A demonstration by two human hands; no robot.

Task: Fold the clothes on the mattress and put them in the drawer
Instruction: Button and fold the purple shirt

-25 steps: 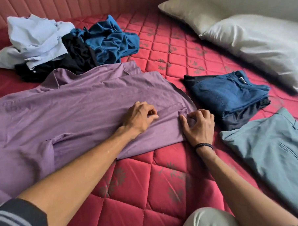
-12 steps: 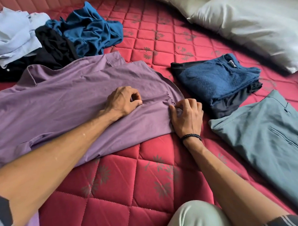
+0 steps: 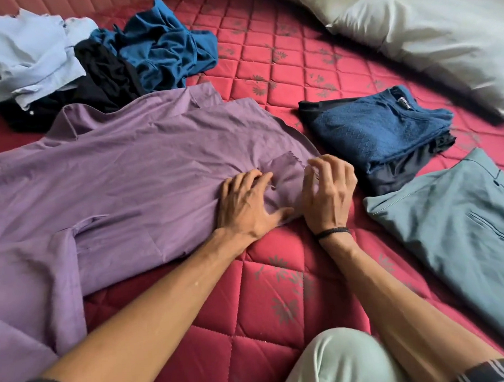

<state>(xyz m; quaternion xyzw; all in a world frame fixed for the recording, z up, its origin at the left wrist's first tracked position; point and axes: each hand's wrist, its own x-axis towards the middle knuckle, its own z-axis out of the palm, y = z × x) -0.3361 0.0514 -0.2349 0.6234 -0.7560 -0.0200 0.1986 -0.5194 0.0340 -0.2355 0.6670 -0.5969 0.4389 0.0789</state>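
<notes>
I'm looking down on the red quilted mattress (image 3: 279, 319), which is filling nearly the whole view and carrying everything. The purple collared cotton shirt (image 3: 123, 179) is lying spread across its left half, collar toward the far edge, one sleeve trailing toward the near left corner. Two pale pillows (image 3: 429, 38) are lying along the far right edge. A grey-green folded pair of trousers (image 3: 460, 228) is sitting flat at the right edge, and just beyond it a folded stack with a dark blue textured knit garment (image 3: 378, 133) on top is resting between the trousers and the pillows. At the far left corner an unfolded heap is waiting: a light blue crumpled shirt (image 3: 28, 53), a black garment (image 3: 104, 79) and a teal rumpled garment (image 3: 163, 47), all touching one another.

My left hand (image 3: 248, 205) is pressing on the purple shirt's right end, fingers bent and bunching the cloth, thumb spread flat toward the near hem. My right hand (image 3: 329, 193), with a black cord bracelet (image 3: 332, 232) at the wrist, is hovering at the shirt's right edge with fingers curled; the fingertips are meeting the hem and seem to be pinching it, though I cannot tell for certain.
</notes>
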